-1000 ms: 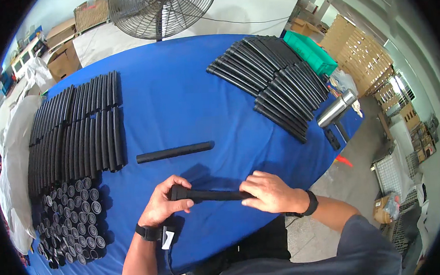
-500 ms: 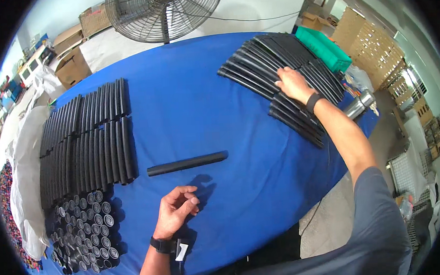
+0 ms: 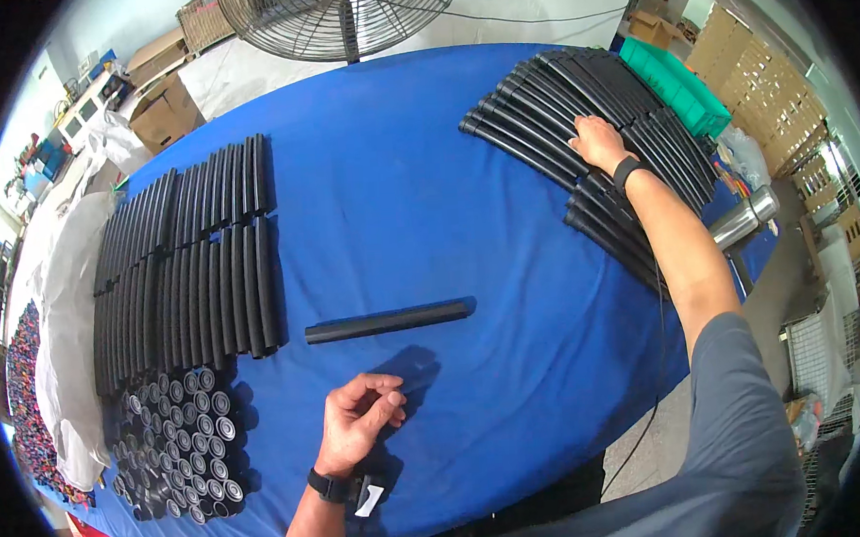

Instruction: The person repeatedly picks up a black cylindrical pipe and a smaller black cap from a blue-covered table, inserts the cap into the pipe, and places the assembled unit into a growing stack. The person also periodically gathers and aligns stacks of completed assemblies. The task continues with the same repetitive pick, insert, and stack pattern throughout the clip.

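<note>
My right hand [image 3: 601,145] reaches over the fanned rows of black tubes [image 3: 529,117] at the far right, its fingers curled down on one tube; the fingertips are partly hidden. My left hand [image 3: 360,423] hovers above the blue cloth near the front, loosely bent, a gap showing between thumb and forefinger and nothing held. Beyond it a single black tube [image 3: 389,321] lies crosswise on the cloth. At the left, two rows of black foam-like sleeves [image 3: 184,301] lie side by side. Closer in, a cluster of round black caps [image 3: 186,442] with grey rings sits on the cloth.
The table has a blue cloth [image 3: 377,184]. A green bin [image 3: 678,85] and a steel flask [image 3: 743,218] stand at the right. A large fan [image 3: 349,20] is behind the table. White plastic sheeting [image 3: 69,336] hangs at the left. A dark cable [image 3: 643,437] runs down the front right.
The whole view has shifted, so the table sits further right and slightly higher. My right hand stays on the tubes at about the same place. My left hand remains near the lone tube.
</note>
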Motion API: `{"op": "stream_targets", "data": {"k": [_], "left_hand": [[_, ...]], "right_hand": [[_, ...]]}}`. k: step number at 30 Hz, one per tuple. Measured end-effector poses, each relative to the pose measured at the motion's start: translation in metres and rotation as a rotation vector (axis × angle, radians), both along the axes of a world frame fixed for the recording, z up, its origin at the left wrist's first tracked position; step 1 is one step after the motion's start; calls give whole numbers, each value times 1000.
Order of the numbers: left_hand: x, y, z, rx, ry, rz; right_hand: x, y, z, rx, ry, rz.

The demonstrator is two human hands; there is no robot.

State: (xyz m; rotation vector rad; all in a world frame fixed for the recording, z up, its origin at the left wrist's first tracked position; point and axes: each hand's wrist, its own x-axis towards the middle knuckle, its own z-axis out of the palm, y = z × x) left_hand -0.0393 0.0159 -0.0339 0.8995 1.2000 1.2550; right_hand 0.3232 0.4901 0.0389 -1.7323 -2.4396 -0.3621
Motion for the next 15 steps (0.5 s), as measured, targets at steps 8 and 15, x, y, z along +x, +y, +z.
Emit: {"op": "stream_targets", "data": {"k": [8, 15], "left_hand": [[3, 2, 3, -23, -7, 20], [5, 1, 5, -31, 32, 41]], "right_hand": [[9, 4, -7, 92, 45, 38], [16, -6, -9, 94, 90, 82]]}}
